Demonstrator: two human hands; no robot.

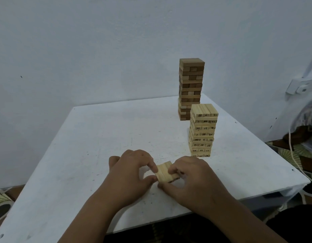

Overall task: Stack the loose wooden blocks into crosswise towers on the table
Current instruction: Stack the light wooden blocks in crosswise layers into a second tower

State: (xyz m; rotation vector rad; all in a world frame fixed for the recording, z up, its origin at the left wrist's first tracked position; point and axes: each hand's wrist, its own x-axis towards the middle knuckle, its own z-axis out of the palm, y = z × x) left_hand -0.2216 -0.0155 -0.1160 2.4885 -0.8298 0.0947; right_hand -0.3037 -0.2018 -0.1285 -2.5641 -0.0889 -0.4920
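A small low stack of pale wooden blocks (pixel 165 171) sits on the white table (pixel 92 137) near its front edge. My left hand (pixel 130 172) pinches the stack's left side with curled fingers and thumb. My right hand (pixel 192 178) grips its right side, fingers curled over the top edge. Behind and to the right stands a pale tower with numbered blocks (pixel 202 130), layered crosswise. Further back rises a taller, darker brown tower (pixel 191 88). The lower layers of the small stack are hidden by my fingers.
A blue-white wall runs behind the table. Off the table's right edge lie a white cable (pixel 293 155) and a dark bundle (pixel 300 134) on a patterned floor. The table's right corner (pixel 304 183) is close to my right forearm.
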